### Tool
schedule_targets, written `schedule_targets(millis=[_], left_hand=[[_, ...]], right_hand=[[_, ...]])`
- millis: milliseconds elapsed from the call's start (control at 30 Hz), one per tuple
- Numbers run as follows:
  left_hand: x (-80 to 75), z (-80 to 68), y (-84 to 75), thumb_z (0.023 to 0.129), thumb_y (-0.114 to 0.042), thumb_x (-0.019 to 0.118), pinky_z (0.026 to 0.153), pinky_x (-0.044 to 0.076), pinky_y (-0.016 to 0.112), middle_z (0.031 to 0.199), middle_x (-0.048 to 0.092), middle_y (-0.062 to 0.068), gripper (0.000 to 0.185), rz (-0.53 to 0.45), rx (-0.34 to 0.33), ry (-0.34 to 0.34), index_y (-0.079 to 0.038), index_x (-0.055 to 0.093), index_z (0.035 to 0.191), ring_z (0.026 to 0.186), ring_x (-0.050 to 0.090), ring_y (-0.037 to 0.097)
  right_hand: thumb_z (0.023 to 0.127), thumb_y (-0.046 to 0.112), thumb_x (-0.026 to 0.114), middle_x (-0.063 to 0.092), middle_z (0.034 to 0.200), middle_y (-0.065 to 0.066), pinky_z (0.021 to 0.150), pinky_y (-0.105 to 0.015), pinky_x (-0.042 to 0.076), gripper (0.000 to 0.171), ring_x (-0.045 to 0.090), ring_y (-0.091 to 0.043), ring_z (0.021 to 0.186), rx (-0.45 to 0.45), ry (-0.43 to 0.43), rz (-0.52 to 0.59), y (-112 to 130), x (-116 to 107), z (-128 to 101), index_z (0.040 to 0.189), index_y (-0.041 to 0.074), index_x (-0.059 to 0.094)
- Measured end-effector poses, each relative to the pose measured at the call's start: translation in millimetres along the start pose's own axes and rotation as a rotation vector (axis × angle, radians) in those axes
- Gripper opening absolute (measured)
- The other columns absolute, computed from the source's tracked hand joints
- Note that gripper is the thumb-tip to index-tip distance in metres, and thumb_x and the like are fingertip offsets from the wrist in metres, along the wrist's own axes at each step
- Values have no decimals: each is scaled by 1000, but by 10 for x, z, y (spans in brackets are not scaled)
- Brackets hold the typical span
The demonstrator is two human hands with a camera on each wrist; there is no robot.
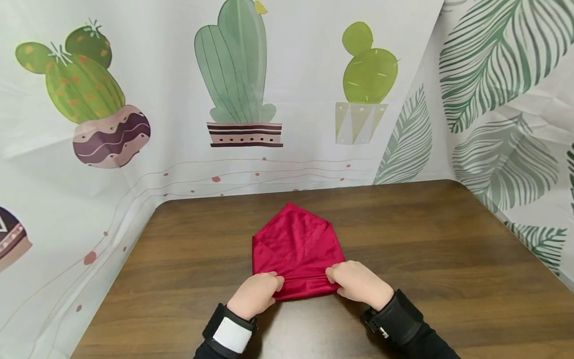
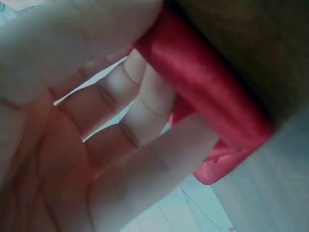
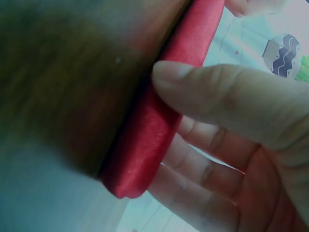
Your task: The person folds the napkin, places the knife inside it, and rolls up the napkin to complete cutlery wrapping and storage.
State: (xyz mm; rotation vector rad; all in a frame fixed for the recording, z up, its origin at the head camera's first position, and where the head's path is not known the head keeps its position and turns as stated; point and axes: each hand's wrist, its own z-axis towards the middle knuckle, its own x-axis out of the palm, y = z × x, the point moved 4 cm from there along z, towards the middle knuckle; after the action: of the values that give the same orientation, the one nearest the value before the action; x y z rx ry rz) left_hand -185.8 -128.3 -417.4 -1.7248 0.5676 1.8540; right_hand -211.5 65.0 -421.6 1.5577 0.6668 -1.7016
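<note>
A red satin cloth (image 1: pixel 297 244), folded to a point at its far end, lies in the middle of the brown wooden table (image 1: pixel 439 239). Its near edge is rolled into a thick fold (image 2: pixel 207 101) (image 3: pixel 154 130). My left hand (image 1: pixel 256 293) grips the left end of that roll, thumb on one side and fingers (image 2: pixel 145 111) curled behind it. At the right end my right hand (image 1: pixel 357 282) holds the roll the same way, with the thumb (image 3: pixel 212 92) pressed against the fabric and the fingers (image 3: pixel 203 169) behind.
White curtains printed with cacti (image 1: pixel 237 75) and leaves (image 1: pixel 493 60) enclose the table at the back and on both sides. Bare wood shows around the cloth on all sides. Dark sleeves with wrist straps (image 1: pixel 233 331) cover both forearms.
</note>
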Motion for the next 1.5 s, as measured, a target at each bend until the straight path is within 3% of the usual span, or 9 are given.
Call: schedule_targets(millis=[200,367,600,800,1100,1333,1500], left_hand=[[-1,-3,12,65,-4,71,59,44,23,65,50,-2,25,15,2,19,-14,49,63,69,58,18],[-3,-1,36,65,2,68,56,42,21,57,45,-6,27,-33,-6,41,-15,48,62,63,55,13],[-4,15,56,65,9,64,54,43,22,60,51,-5,26,-73,-27,31,-13,52,71,61,55,12],[-1,22,66,65,7,66,46,39,22,56,48,-6,29,-63,-65,-2,-14,48,70,52,49,9],[7,24,99,67,9,63,46,36,19,55,41,-7,27,-116,-72,3,-12,46,67,50,43,5],[20,35,91,67,7,67,49,42,20,66,47,0,25,-36,-91,-21,-11,50,72,60,51,12],[31,60,32,69,5,65,54,47,26,69,55,3,19,88,-90,-50,-12,57,74,65,56,18]], right_hand=[[63,0,70,43,60,12,51,-22,38,27,41,-6,53,7,26,72,-3,-53,-14,65,15,47],[66,2,72,47,61,12,52,-22,40,24,45,-5,53,21,61,126,-5,-64,-25,70,14,51],[69,0,69,39,56,14,49,-21,36,28,40,-4,51,40,38,161,-30,-56,-20,70,15,46],[67,0,69,34,54,14,47,-20,33,33,36,-5,49,19,-2,147,-56,-44,-12,66,17,41],[67,1,70,43,59,12,49,-23,38,28,44,-5,53,52,-15,88,-65,-38,2,67,16,46],[64,0,71,44,66,8,50,-24,41,26,52,-11,66,44,-56,22,-47,-16,9,65,17,51],[62,-4,67,44,61,6,48,-25,41,27,49,-10,55,63,-84,-74,11,-43,18,60,17,51]])
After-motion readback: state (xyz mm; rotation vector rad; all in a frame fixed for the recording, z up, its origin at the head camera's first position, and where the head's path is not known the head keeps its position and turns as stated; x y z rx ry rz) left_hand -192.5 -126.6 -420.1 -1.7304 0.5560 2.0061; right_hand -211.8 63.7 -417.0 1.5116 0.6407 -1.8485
